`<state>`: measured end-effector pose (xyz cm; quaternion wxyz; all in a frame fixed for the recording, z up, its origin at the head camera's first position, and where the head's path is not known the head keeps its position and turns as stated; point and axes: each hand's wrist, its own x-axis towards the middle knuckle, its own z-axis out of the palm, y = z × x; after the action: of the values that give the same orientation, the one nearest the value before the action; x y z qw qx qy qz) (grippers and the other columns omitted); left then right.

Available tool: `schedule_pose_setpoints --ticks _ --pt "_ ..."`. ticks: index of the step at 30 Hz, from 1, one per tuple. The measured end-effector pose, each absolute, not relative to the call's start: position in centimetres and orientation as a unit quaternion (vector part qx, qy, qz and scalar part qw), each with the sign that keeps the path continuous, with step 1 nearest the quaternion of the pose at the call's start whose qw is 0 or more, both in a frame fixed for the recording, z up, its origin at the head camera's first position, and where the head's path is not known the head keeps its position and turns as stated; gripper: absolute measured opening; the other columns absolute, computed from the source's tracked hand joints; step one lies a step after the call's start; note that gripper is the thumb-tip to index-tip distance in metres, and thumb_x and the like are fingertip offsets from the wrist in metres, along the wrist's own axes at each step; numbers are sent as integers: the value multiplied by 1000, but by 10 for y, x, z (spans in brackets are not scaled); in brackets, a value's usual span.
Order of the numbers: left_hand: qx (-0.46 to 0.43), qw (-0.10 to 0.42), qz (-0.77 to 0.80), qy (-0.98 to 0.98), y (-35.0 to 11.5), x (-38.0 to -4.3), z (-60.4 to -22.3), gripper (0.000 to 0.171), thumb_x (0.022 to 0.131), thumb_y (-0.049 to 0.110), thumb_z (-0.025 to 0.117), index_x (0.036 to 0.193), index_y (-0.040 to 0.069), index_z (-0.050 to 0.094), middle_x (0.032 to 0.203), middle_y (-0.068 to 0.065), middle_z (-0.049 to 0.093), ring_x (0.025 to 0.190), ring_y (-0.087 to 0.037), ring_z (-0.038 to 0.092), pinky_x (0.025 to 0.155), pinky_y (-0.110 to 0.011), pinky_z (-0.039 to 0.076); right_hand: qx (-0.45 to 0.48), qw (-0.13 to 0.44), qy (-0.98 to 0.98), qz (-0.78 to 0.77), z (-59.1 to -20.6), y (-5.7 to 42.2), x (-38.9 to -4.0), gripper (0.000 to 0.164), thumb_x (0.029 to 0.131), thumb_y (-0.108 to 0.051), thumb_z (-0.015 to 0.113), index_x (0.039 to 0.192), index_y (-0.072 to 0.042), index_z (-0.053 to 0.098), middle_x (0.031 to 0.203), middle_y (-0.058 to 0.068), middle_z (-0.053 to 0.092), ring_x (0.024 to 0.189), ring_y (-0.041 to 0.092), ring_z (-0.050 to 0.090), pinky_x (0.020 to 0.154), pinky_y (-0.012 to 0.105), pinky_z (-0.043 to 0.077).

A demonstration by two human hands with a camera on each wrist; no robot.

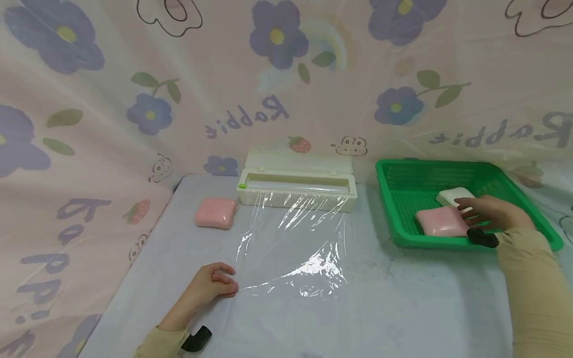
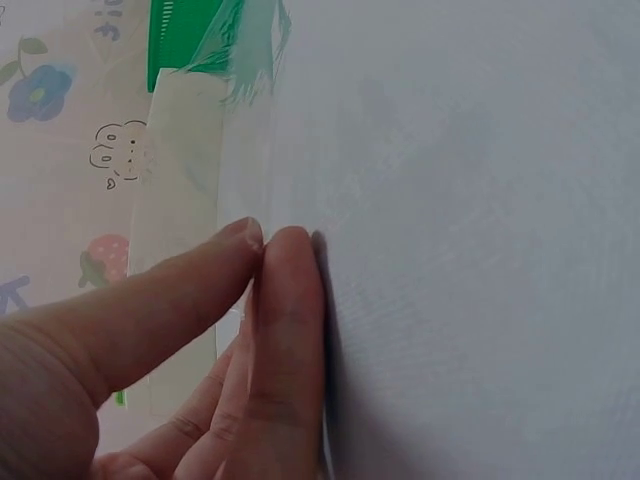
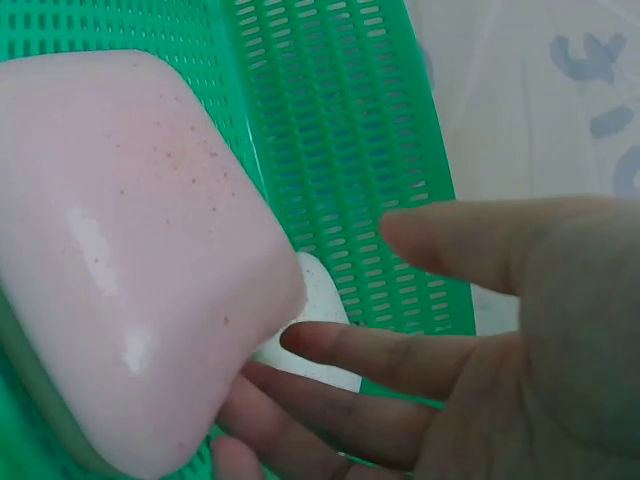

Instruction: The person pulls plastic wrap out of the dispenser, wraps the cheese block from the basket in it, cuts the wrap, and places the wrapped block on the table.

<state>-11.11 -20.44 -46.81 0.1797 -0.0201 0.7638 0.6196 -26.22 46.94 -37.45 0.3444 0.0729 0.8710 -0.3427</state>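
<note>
My left hand pinches the near left corner of a sheet of cling film between thumb and forefinger. The clear sheet stretches over the table from a white cling film dispenser whose lid stands up. My right hand is inside the green basket, fingers spread and thumb apart. Its fingertips are right at the edge of a glossy pink soap bar. A white soap bar lies behind, partly hidden by the fingers. Another pink soap bar rests on the table, left of the dispenser.
A pale cloth covers the table. Behind and to the left hangs a pink curtain with flowers and lettering. The basket's perforated walls rise around the right hand. A green slider sits at the dispenser's left end.
</note>
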Motion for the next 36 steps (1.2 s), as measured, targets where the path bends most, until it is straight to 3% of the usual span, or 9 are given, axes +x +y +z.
schedule_pose_setpoints --ticks 5,9,11,15,19,24,28,31,36 --pt "-21 179 618 766 -204 -111 -470 38 75 -8 75 105 -14 53 78 -14 68 71 -22 68 67 -33 59 62 327 884 -328 -373 463 -261 87 98 -53 44 137 21 22 133 38 41 113 40 53 85 43 52" --pt "-20 181 620 763 -204 -110 -470 38 75 -9 75 105 -14 52 78 -14 68 70 -21 67 67 -33 59 50 321 887 -328 -374 457 -259 79 96 -49 52 136 17 34 118 22 58 107 30 57 87 43 51" --pt "-17 180 621 762 -204 -110 -469 38 75 -9 74 106 -15 52 78 -14 68 70 -21 67 67 -32 59 35 321 892 -315 -372 452 -259 77 96 -49 52 136 16 37 117 19 60 108 32 58 92 48 49" --pt "-22 185 624 759 -203 -108 -468 39 76 -9 74 107 -15 52 78 -14 68 71 -21 67 67 -34 59 9 318 897 -308 -366 445 -257 81 98 -46 49 136 22 28 129 34 48 119 46 48 98 56 42" --pt "-29 189 626 756 -203 -108 -468 39 76 -9 74 108 -15 52 79 -14 67 72 -23 67 69 -36 59 13 297 890 -345 -362 438 -254 81 99 -41 50 138 22 18 134 39 37 119 48 47 92 49 49" --pt "-23 185 629 755 -203 -109 -469 40 76 -10 74 108 -16 51 79 -14 67 72 -23 67 69 -36 59 15 235 891 -388 -358 428 -250 79 99 -41 51 140 19 18 131 36 44 108 36 59 84 43 55" --pt "-23 183 630 755 -203 -109 -468 39 76 -11 73 108 -16 51 79 -14 67 72 -22 67 68 -35 59 21 183 893 -410 -350 414 -246 81 97 -43 52 141 17 20 127 32 49 96 18 64 81 39 57" --pt "-23 186 630 753 -202 -109 -468 40 76 -10 73 108 -16 51 79 -15 67 72 -22 67 69 -35 59 25 157 892 -424 -341 404 -242 82 96 -43 54 142 16 20 121 23 57 88 6 63 78 35 57" --pt "-13 187 627 756 -203 -110 -466 31 78 -11 71 103 -17 54 79 -16 67 72 -20 68 68 -33 59 37 108 882 -456 -326 385 -235 84 93 -49 56 144 10 25 105 -9 60 84 1 64 74 26 57"
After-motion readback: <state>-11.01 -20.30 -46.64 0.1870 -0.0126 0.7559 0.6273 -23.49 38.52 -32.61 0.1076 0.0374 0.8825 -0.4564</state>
